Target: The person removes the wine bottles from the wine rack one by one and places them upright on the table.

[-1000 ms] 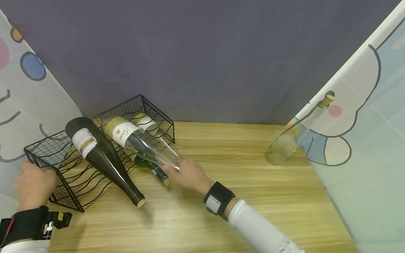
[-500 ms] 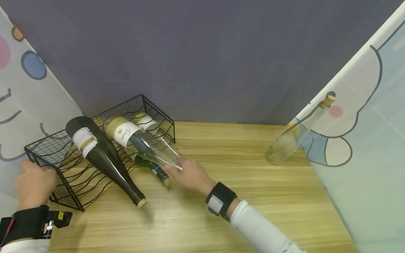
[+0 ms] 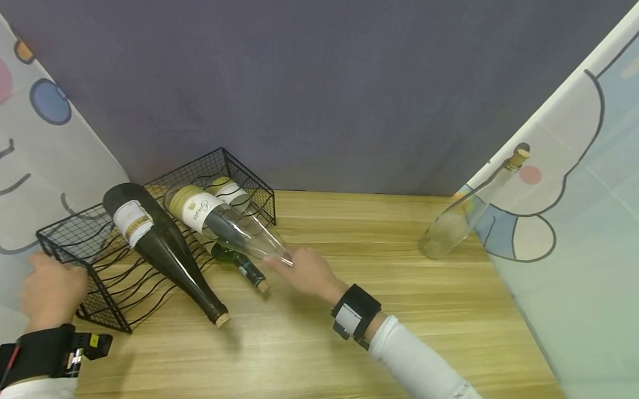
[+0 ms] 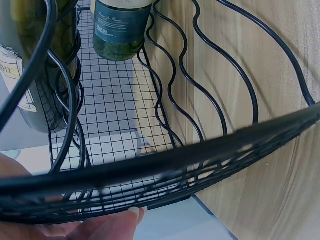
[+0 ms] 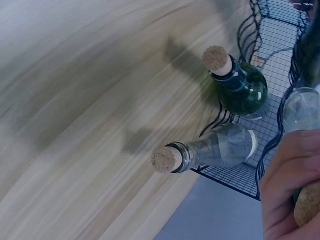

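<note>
At the left end of the black wire wine rack (image 3: 101, 292), my left hand (image 3: 52, 288) grips the end frame; its fingertips (image 4: 112, 225) curl beneath the rim in the left wrist view. My right hand (image 3: 308, 276) holds a clear wine bottle (image 3: 229, 224) by the neck, its white-labelled base toward the rack's back. A cork (image 5: 307, 205) shows between the right fingers. Left of it, a dark wine bottle (image 3: 166, 254) lies across the rack's upper wires, cork toward me. Lower down lie a green bottle (image 5: 245, 92) and another clear bottle (image 5: 217, 147), both corked.
Far to the right, a clear corked bottle (image 3: 464, 211) stands on the wooden table (image 3: 364, 233) near the patterned side panel (image 3: 581, 176). A grey back panel (image 3: 325, 92) rises behind the rack. Another patterned panel (image 3: 7, 153) borders the left side.
My right hand has shifted slightly right, with the clear bottle still in its grip. The left hand keeps its hold on the rack, and the other bottles look unmoved.
</note>
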{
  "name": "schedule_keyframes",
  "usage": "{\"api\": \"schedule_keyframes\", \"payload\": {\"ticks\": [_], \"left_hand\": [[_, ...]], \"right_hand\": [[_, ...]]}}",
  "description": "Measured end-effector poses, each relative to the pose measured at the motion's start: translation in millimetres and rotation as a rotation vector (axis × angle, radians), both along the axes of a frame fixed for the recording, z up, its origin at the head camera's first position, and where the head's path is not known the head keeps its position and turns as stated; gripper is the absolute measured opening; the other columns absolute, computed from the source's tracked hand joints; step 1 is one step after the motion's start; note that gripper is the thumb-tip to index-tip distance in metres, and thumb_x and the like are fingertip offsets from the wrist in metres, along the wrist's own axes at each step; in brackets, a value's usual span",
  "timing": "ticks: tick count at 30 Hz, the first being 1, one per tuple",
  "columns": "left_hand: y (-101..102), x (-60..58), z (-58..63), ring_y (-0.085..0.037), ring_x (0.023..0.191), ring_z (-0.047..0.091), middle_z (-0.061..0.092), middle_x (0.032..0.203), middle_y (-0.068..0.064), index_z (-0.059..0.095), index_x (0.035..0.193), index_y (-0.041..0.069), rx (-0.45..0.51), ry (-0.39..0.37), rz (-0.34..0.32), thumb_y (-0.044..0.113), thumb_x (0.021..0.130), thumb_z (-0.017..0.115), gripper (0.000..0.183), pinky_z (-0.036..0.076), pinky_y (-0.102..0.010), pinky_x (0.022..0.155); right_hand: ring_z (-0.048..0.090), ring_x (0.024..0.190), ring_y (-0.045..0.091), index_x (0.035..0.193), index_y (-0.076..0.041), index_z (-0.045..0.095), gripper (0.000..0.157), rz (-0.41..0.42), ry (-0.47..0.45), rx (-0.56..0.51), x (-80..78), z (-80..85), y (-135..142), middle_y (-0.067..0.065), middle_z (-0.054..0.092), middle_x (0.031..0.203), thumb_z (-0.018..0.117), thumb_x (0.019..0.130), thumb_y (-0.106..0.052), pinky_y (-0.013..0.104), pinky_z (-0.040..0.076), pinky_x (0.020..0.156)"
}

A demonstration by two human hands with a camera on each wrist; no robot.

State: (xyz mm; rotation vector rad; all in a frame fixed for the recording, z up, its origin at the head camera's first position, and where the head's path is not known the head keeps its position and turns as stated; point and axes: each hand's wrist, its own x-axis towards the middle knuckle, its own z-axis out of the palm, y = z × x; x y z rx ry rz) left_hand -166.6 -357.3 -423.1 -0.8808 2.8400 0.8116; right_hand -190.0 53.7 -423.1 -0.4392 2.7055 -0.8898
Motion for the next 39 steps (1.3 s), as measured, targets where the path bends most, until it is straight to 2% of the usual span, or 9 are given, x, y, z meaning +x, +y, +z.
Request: {"api": "schedule_keyframes", "payload": {"ticks": [4,11,16,23,34,37,39], "left_hand": [[0,-0.3,0.0,-0.068,0.094,0.047,0.040,0.110,-0.055,0.006,0.141,-0.025,0.004,0.003,0.007,0.015,0.097,0.031,0.065,0.042,-0.060,0.063],[1,0.7,1.7,-0.069,0.097,0.044,0.038,0.112,-0.056,0.009,0.140,-0.025,0.001,0.003,0.002,0.015,0.097,0.030,0.063,0.041,-0.065,0.070],[1,0.7,1.5,-0.069,0.095,0.045,0.039,0.110,-0.055,0.005,0.141,-0.025,0.002,0.004,0.000,0.015,0.097,0.030,0.065,0.042,-0.063,0.067],[1,0.7,-0.2,-0.069,0.095,0.045,0.039,0.108,-0.055,0.006,0.140,-0.025,-0.006,-0.003,0.009,0.015,0.097,0.031,0.064,0.042,-0.063,0.067],[3,-1.0,0.0,-0.068,0.101,0.044,0.038,0.116,-0.057,0.007,0.142,-0.024,-0.030,-0.010,0.033,0.015,0.096,0.028,0.063,0.041,-0.067,0.076],[3,-1.0,0.6,-0.069,0.100,0.043,0.037,0.115,-0.057,0.006,0.141,-0.024,-0.022,-0.024,0.026,0.016,0.096,0.028,0.064,0.041,-0.067,0.075],[3,-1.2,1.1,-0.069,0.099,0.043,0.037,0.115,-0.056,0.006,0.142,-0.024,-0.019,-0.029,0.024,0.017,0.097,0.029,0.064,0.041,-0.066,0.074]], "right_hand": [[0.032,0.044,0.006,0.080,-0.015,0.058,0.050,0.004,-0.007,-0.041,-1.4,3.0,5,-0.009,0.038,0.054,0.045,0.097,-0.061,0.021,0.028,0.041],[0.032,0.045,0.006,0.080,-0.016,0.059,0.046,0.026,0.005,-0.071,-2.2,8.7,10,-0.009,0.038,0.055,0.049,0.098,-0.056,0.021,0.028,0.042],[0.033,0.045,0.006,0.079,-0.014,0.060,0.046,0.031,0.029,-0.065,-2.1,8.7,13,-0.009,0.039,0.055,0.050,0.098,-0.055,0.021,0.028,0.042],[0.033,0.045,0.006,0.087,-0.012,0.066,0.049,0.032,0.035,-0.061,-1.9,8.0,17,-0.009,0.038,0.054,0.049,0.098,-0.056,0.021,0.031,0.044],[0.036,0.046,0.007,0.098,-0.008,0.071,0.051,0.040,0.057,-0.057,-2.1,10.4,25,-0.008,0.040,0.054,0.050,0.098,-0.054,0.023,0.034,0.046],[0.037,0.045,0.006,0.108,-0.005,0.071,0.053,0.028,0.041,-0.079,-2.0,13.2,27,-0.007,0.046,0.055,0.051,0.098,-0.053,0.023,0.035,0.046],[0.037,0.044,0.006,0.108,-0.006,0.071,0.053,0.022,0.030,-0.092,-1.9,15.1,28,-0.006,0.051,0.056,0.051,0.097,-0.054,0.023,0.035,0.045]]}}
